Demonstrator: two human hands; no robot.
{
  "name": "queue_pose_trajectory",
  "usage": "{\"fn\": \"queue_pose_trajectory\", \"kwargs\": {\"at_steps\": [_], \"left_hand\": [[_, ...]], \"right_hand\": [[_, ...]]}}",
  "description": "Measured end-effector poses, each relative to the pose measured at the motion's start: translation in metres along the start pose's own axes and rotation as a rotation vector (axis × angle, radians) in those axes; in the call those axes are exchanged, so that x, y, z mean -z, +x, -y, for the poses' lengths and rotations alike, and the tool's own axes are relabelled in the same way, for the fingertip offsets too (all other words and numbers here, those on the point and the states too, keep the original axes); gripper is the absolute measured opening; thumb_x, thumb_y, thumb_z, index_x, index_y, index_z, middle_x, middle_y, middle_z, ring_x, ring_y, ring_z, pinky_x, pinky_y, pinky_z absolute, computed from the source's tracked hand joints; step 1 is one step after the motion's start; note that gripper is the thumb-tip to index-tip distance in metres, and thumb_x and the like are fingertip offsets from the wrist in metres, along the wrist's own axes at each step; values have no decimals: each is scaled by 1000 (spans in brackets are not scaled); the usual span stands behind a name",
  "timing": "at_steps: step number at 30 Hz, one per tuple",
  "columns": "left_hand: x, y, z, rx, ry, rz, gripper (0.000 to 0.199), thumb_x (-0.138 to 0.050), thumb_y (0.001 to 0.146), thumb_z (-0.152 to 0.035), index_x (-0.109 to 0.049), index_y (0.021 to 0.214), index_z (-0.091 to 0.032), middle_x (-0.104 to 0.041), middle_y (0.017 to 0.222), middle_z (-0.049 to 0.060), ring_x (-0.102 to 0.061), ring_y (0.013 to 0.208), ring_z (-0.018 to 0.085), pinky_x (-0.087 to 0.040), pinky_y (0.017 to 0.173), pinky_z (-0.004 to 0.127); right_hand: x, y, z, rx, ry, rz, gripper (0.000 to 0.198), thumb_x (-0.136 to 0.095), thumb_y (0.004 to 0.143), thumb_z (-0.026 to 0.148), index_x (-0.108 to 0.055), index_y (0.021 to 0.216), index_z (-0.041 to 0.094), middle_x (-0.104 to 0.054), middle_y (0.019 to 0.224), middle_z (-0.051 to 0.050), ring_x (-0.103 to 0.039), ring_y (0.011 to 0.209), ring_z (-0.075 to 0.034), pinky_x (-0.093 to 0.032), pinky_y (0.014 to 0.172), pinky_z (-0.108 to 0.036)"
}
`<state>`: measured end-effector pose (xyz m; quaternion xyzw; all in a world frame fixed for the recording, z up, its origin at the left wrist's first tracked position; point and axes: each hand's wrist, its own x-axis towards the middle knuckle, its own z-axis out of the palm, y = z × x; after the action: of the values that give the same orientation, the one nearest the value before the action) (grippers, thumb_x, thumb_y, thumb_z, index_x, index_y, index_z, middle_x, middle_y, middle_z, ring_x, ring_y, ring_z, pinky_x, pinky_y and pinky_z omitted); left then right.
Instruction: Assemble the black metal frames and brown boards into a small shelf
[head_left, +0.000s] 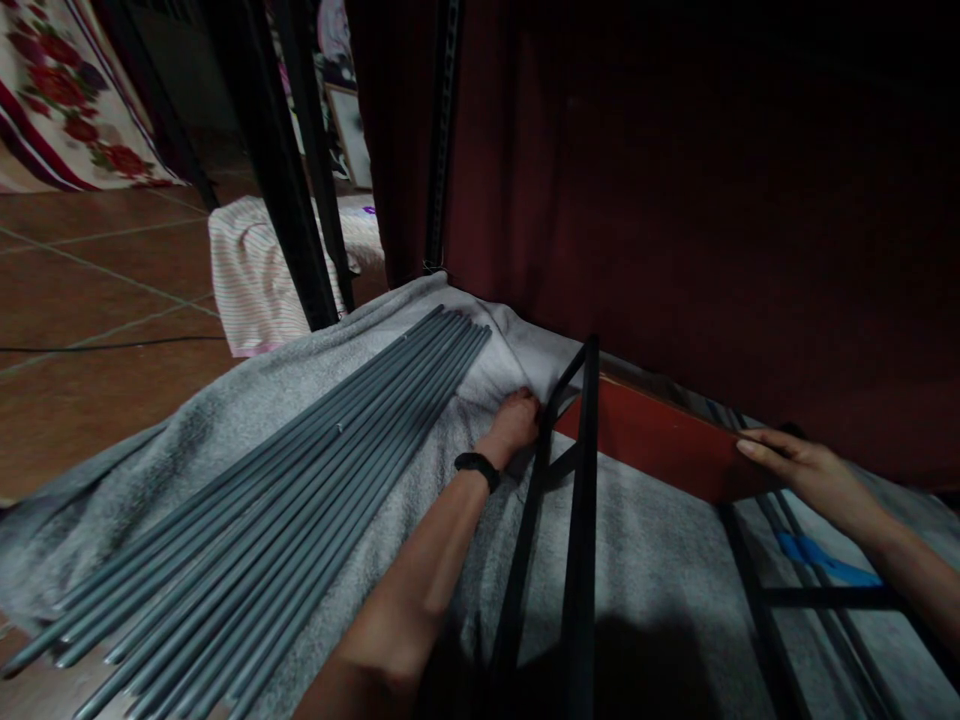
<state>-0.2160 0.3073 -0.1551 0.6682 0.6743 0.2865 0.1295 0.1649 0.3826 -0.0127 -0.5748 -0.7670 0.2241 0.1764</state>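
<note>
My right hand (799,465) grips the right end of a reddish-brown board (660,435), thumb on the near face. The board stands on edge and spans behind the bars of a black metal frame (589,480). My left hand (516,420), a black band on its wrist, is closed beside the frame's left bar, close to the board's left end. Its fingertips are hidden, so I cannot tell what they hold. Left of that arm, a bundle of several long grey metal rods (322,460) lies on a grey blanket (232,420).
A dark red curtain (637,200) hangs behind the board. Black upright posts (300,230) stand at the left back, near a striped cloth (251,270). A blue item (825,560) lies beyond the frame's right side. A black cable (112,347) crosses the tiled floor (97,260).
</note>
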Motion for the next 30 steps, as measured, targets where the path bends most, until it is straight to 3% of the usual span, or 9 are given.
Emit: {"fn": "queue_pose_trajectory", "kwargs": {"at_steps": [7,12,18,22,27,30], "left_hand": [[-3,1,-1,41,18,-16,21,-54,82,-13,-72,92,-12,-61,104,13,-58,100,23,-46,95,34],[1,0,1,17,-34,14,20,-55,85,-17,-73,92,-15,-62,102,10,-57,100,21,-46,95,32],[3,-3,1,-56,-99,-52,21,-53,82,-10,-71,92,-17,-67,97,7,-60,95,20,-47,91,31],[4,-1,1,-39,-157,26,21,-54,83,-12,-71,95,-17,-71,92,5,-63,85,18,-49,83,28],[7,-3,-5,-58,40,46,22,-49,89,-16,-71,92,-15,-71,92,11,-65,89,22,-48,88,33],[7,-6,-7,-84,51,21,24,-48,88,-14,-70,96,-17,-70,93,10,-65,89,22,-49,86,32]], "right_hand": [[0,-2,3,11,-22,1,46,-64,69,62,-73,92,23,-75,104,-4,-67,102,-32,-51,92,-40],[-1,0,2,10,15,-18,44,-67,67,60,-74,90,24,-76,100,-2,-68,99,-31,-54,90,-39],[0,2,-3,9,-7,-42,46,-68,66,59,-76,94,24,-76,102,-3,-67,102,-32,-53,92,-40],[0,2,-10,8,-12,-47,47,-67,68,60,-76,97,24,-75,107,-4,-66,106,-33,-52,95,-41],[1,5,-18,8,-21,-39,48,-67,69,63,-75,98,26,-74,110,-3,-65,109,-32,-49,99,-41],[3,7,-23,8,-35,-27,50,-67,70,63,-75,102,26,-73,112,-3,-64,110,-32,-50,98,-39]]}}
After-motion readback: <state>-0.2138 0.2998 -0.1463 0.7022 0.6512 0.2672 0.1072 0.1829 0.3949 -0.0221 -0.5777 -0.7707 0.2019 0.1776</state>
